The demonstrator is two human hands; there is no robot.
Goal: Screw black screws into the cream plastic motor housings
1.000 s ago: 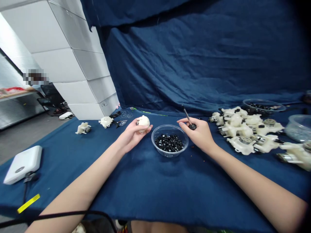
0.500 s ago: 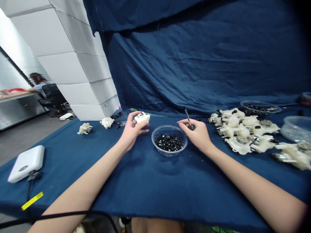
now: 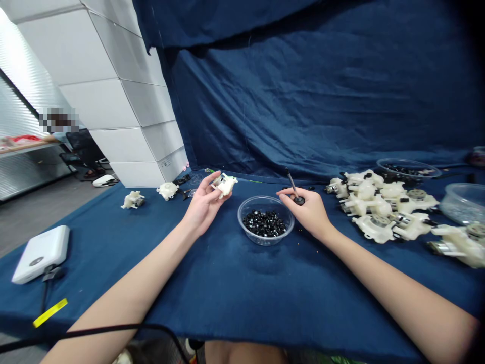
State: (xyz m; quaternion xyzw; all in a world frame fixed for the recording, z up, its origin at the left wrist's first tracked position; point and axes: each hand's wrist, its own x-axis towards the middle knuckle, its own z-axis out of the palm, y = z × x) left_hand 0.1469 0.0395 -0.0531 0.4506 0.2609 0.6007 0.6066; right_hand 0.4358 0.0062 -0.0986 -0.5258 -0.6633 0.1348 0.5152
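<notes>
In the head view, the left hand (image 3: 204, 205) is curled at the middle of the frame, its fingers and thumb gripping a white plastic housing (image 3: 226, 184) with small metal parts in it. The right hand (image 3: 306, 212) is closed in a pinch on a slim dark tool (image 3: 292, 183), whose black round end (image 3: 299, 200) sits at the fingertips. Between the hands, just below them, stands a clear plastic bowl (image 3: 265, 241) of small black parts (image 3: 264, 223) on the blue cloth-covered counter (image 3: 242, 293).

A heap of white housings (image 3: 379, 205) lies at the right of the frame, and two more housings (image 3: 132, 200) (image 3: 167, 190) sit left of the hands. A white box (image 3: 40, 254) lies at lower left, and a yellow strip (image 3: 50, 312) lies below it.
</notes>
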